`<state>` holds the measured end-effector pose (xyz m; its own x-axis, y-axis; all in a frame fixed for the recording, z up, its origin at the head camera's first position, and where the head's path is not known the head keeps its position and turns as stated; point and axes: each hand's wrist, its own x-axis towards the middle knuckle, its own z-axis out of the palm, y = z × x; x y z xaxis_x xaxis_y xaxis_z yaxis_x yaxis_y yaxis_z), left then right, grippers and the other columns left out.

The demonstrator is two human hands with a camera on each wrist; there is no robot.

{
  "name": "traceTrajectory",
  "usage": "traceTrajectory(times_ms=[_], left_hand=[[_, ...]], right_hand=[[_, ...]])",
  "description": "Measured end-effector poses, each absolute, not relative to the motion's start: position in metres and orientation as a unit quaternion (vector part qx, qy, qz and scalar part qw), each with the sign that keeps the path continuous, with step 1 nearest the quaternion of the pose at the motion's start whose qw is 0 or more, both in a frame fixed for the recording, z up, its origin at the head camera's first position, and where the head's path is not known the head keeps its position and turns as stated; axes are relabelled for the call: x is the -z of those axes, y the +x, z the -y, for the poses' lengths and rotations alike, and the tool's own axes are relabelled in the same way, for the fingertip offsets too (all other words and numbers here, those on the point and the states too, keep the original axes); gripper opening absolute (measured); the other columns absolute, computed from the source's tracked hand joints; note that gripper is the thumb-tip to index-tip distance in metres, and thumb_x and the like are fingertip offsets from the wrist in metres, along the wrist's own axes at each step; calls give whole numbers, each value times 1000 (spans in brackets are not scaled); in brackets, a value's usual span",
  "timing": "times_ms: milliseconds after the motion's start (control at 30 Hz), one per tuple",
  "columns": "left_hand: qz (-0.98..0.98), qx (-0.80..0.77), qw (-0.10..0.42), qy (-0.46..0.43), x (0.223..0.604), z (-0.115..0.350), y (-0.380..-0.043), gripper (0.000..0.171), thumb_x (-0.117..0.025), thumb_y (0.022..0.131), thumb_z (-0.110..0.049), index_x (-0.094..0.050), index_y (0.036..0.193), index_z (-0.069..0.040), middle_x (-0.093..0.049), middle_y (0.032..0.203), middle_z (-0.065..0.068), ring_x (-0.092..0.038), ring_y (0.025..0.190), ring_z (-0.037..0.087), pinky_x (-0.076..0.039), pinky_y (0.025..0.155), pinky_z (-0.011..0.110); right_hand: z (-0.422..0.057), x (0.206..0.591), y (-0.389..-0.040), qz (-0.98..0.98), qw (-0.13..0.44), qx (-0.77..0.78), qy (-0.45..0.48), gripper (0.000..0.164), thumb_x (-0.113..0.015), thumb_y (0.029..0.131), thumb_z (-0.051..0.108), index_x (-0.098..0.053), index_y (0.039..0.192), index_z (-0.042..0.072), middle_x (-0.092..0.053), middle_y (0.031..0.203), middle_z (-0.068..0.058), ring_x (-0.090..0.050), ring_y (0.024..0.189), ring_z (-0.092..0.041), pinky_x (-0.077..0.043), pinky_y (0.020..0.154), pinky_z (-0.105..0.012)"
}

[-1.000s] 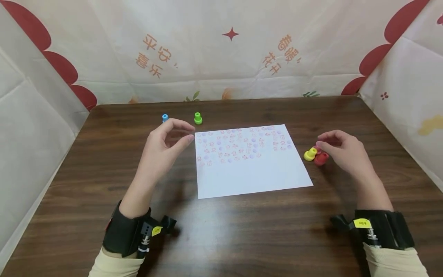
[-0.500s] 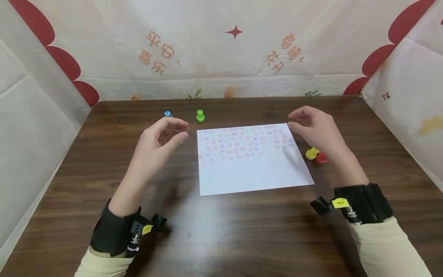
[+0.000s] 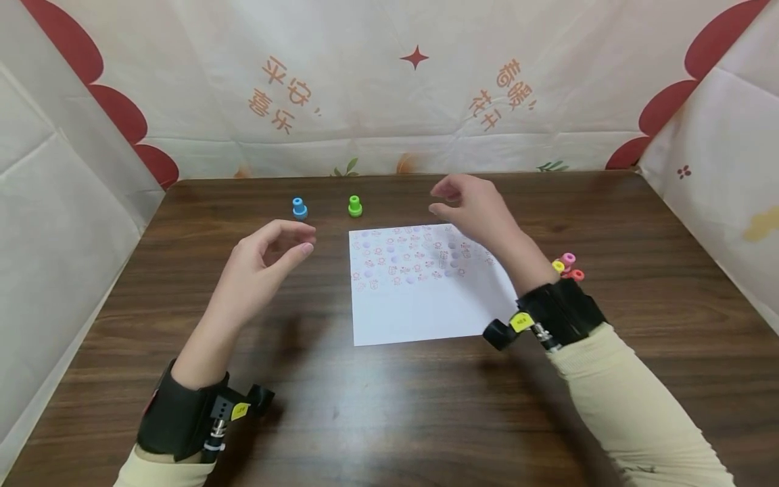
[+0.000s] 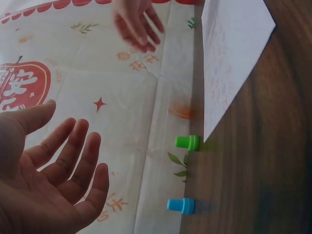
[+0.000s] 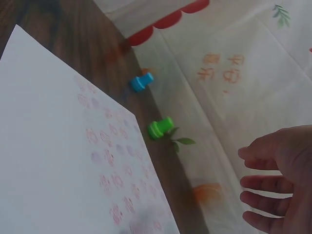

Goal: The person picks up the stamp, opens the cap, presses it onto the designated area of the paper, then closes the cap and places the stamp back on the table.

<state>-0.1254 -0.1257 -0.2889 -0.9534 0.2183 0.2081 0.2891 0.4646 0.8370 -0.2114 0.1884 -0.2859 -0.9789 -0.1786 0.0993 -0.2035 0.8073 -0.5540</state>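
My right hand hovers over the far edge of a white paper sheet, fingers loosely bent and nothing in them. The sheet's far half bears rows of faint red and purple stamp prints. Beyond the sheet stand a green stamp and, left of it, a blue stamp, both upright. Left of the paper, my left hand is held above the table, relaxed and holding nothing; the left wrist view shows its spread fingers. Neither hand touches a stamp.
Beyond my right forearm, a pink stamp, a yellow stamp and a red stamp cluster right of the paper, partly hidden. A printed white cloth hangs behind and beside the brown wooden table.
My right hand has moved left and away from me, from the pink, yellow and red cluster to over the sheet's far edge. My left hand has drawn back slightly, uncovering the blue stamp.
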Motion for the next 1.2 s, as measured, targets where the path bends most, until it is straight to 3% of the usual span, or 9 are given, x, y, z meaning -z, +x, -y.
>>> traceTrajectory(times_ms=[333, 900, 1200], left_hand=[[867, 477, 33, -140, 296, 136, -121, 32, -58, 96, -31, -63, 116, -7, -68, 112, 10, -62, 94, 18, -50, 80, 45], [864, 486, 21, -131, 307, 145, -118, 29, -59, 95, -29, -63, 113, -7, -67, 111, 11, -60, 97, 20, -50, 89, 49], [861, 491, 13, -135, 314, 143, -118, 28, -59, 95, -27, -63, 113, -6, -67, 110, 12, -61, 98, 22, -50, 90, 52]], right_hand=[[-125, 295, -242, 952, 5, -267, 148, 30, -66, 90, 26, -64, 113, 8, -67, 113, -7, -59, 105, -21, -49, 94, -42], [-69, 320, -261, 968, 8, -194, 156, 35, -66, 90, 26, -61, 122, 13, -59, 122, -6, -56, 106, -20, -51, 90, -38], [-62, 331, -262, 971, 17, -178, 160, 42, -65, 91, 26, -56, 130, 14, -48, 141, -9, -44, 127, -26, -42, 106, -40]])
